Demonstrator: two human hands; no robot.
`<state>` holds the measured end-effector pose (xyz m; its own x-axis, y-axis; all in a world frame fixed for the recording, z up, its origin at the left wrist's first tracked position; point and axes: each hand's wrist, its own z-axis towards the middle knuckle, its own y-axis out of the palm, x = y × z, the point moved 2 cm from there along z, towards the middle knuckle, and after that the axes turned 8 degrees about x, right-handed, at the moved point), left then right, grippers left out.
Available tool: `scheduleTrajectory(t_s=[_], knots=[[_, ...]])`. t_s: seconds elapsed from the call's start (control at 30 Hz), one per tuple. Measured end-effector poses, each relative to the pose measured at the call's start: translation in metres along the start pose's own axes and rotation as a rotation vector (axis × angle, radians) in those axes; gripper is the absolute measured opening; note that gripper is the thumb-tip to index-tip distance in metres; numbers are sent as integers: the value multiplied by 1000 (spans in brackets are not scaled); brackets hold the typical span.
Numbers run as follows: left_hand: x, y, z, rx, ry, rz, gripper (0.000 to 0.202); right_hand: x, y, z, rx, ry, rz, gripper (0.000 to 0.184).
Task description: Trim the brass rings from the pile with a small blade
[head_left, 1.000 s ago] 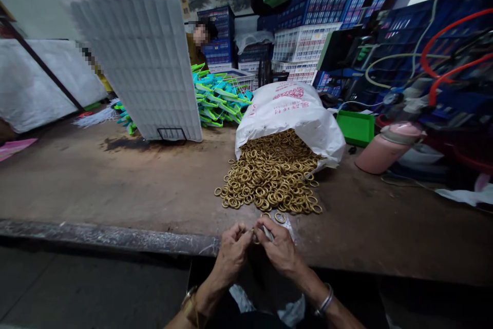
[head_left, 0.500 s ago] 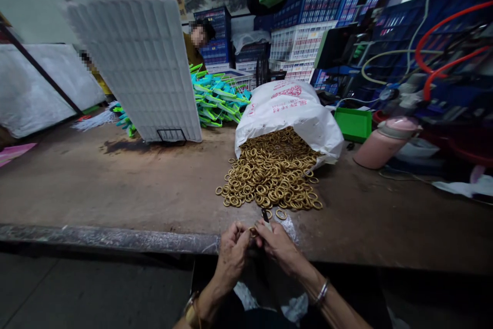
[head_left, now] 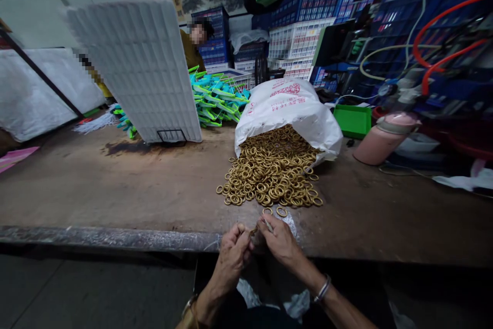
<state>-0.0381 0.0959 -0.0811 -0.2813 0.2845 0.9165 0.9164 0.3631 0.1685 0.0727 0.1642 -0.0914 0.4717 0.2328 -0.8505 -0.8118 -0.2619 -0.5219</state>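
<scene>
My left hand (head_left: 232, 252) is closed, its fingertips pinching a gold ring (head_left: 253, 230) just past the table's front edge. Close against it, my right hand (head_left: 280, 240) is closed around a slim, knife-like tool (head_left: 268, 225). Only a short pale piece of that tool shows; the fingers cover the rest. Right beyond the hands, two loose rings (head_left: 282, 211) lie on the table. A heap of gold rings (head_left: 269, 180) spills toward me from the mouth of a white woven sack (head_left: 283, 105) with red print.
The brown table (head_left: 115, 190) carries an upright white ribbed panel (head_left: 142, 72) at left, with green and turquoise plastic pieces (head_left: 217, 98) behind it. At right are a green tray (head_left: 351, 120) and a pink bottle (head_left: 385, 139). A co-worker (head_left: 196, 44) is across the table.
My right hand has turned, so the tool's dark end, which pointed up before, is out of sight. Both hands stay together at the ring. The view has shifted slightly.
</scene>
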Motion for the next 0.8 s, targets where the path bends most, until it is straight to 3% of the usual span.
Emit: scheduleTrajectory(t_s=[0.13, 0.3, 0.47, 0.53, 0.63, 0.8], knots=[[0, 1, 0, -6, -4, -64, 34, 4, -1, -8, -46, -89, -205, 12], [-1, 1, 0, 0, -16, -92, 35, -2, 1, -16, -111, -165, -354, 28], [-4, -1, 1, 40, 83, -32, 32, -3, 5, -16, -124, -168, -477, 33], [-4, -2, 0, 59, 106, -26, 32, -3, 5, -15, -104, -155, -550, 32], [-4, -1, -5, 52, 36, -52, 33, 1, -4, -10, -50, -78, -661, 29], [1, -1, -12, -92, -98, -261, 30, 18, -38, 4, 174, 18, -726, 24]])
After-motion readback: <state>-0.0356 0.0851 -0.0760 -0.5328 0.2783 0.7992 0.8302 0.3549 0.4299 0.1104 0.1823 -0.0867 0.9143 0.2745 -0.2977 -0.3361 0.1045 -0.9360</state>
